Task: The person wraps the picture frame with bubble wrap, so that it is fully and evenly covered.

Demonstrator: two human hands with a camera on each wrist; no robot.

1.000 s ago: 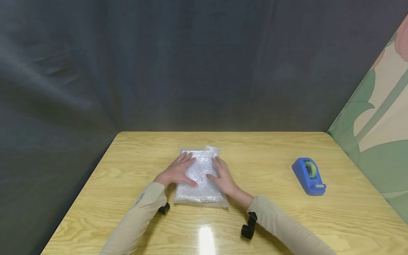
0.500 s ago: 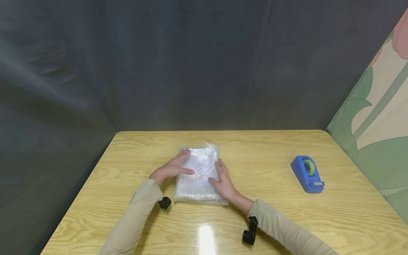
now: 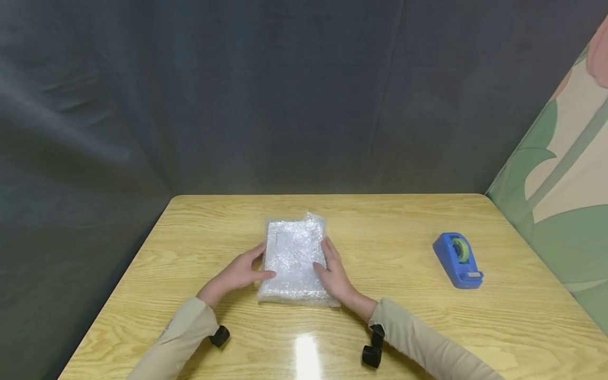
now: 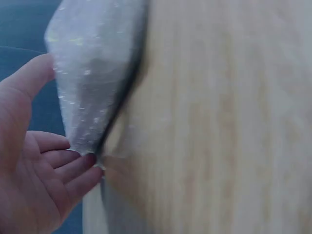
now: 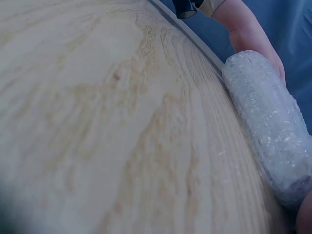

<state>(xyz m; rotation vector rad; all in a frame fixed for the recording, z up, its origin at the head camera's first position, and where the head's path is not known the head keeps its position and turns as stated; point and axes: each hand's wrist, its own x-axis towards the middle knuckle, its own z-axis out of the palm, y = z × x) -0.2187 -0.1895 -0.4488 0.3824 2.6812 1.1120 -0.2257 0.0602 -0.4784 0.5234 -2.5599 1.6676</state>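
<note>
A flat, rectangular package in clear bubble wrap [image 3: 295, 258] lies on the wooden table in the head view. A faint pale outline shows through its top; what is inside cannot be told. At its left edge is my left hand [image 3: 239, 272], thumb reaching over the top and fingers spread beside the edge. The left wrist view shows this hand [image 4: 36, 156] with its fingertips at the wrap's edge. My right hand [image 3: 336, 274] rests along the right side, thumb on top, fingers extended along the edge. Only a sliver of the right hand [image 5: 305, 214] appears in the right wrist view.
A blue tape dispenser [image 3: 458, 260] with a greenish roll stands on the table [image 3: 399, 232] to the right. Behind the table hangs a dark curtain [image 3: 304, 100]. A floral-patterned panel [image 3: 565, 211] is at the far right. Black wrist cameras hang below both sleeves.
My left hand has slid off the package's top, back and left to its left edge. The right hand has shifted slightly outward to the right edge. The package stays nearly in place.
</note>
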